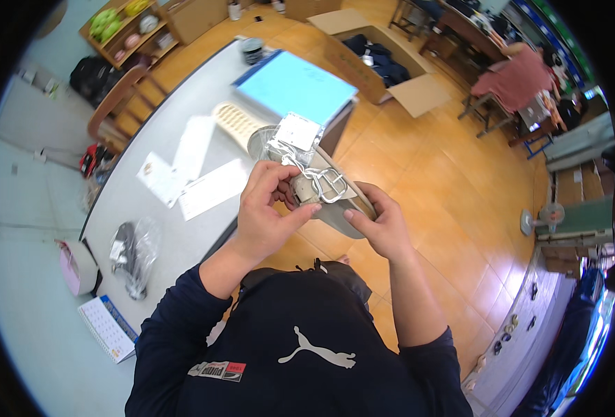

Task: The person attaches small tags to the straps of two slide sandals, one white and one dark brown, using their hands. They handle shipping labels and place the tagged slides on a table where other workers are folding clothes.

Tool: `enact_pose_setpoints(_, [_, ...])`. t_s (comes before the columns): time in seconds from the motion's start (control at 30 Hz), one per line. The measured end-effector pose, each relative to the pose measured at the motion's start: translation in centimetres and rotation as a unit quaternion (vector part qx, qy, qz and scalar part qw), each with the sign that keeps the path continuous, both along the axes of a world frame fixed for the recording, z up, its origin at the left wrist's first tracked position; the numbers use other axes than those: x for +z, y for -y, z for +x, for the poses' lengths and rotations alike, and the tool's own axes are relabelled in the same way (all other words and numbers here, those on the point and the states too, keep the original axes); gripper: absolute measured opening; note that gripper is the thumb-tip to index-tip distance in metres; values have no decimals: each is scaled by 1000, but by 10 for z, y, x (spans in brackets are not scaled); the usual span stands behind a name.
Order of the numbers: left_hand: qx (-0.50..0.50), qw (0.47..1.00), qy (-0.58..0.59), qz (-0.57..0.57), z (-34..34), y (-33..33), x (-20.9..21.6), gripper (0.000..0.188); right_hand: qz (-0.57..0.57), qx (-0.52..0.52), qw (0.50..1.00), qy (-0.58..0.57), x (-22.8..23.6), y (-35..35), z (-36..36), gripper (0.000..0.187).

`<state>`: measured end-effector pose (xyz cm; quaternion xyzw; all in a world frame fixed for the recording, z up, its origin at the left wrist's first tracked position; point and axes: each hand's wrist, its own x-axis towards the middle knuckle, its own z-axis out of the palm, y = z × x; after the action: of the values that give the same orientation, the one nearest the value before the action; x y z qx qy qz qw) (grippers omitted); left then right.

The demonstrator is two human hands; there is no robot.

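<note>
A beige-grey sandal (314, 189) with a silver buckle (330, 185) is held up in front of my chest, past the table's right edge. My left hand (269, 208) is closed on its strap beside the buckle, the thumb stretched along the lower side. My right hand (382, 222) grips the sole's edge from the right, thumb on top. A white tag (297, 131) on a pale cord and some clear plastic hang at the sandal's far end. Behind it, a cream, bumpy sole-like piece (239, 124) lies on the table.
The grey table (130, 198) bears paper strips (213, 189), a blue folder (297, 85), a dark jar (252, 50), a dark item in plastic (132, 257) and a calendar (108, 328). An open carton (363, 69) stands on the floor. At far right, a person (519, 80) sits.
</note>
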<state>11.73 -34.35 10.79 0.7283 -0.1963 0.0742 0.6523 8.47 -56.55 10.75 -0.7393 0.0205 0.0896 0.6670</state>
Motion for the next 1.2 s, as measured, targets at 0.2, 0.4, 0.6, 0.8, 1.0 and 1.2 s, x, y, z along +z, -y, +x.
enact_pose_setpoints(0.2, [-79,995,-25,53,56,149,5,59,27,-152,988,26,-20,128,12,40])
enact_pose_setpoints(0.4, [-65,996,-28,54,112,246,-15,57,5,-285,956,65,-44,222,62,38])
enact_pose_setpoints(0.6, [-66,988,-142,-18,215,315,-64,41,1,-347,933,93,-57,318,157,36])
enact_pose_setpoints(0.8, [-113,981,-152,33,337,399,-83,34,31,-400,914,58,-58,411,265,36])
enact_pose_setpoints(1.0, [-223,939,-242,98,461,506,-78,35,78,-448,888,74,-74,502,384,34])
enact_pose_setpoints(1.2, [-268,894,-357,30,549,665,-99,42,92,-421,899,77,-102,609,503,32])
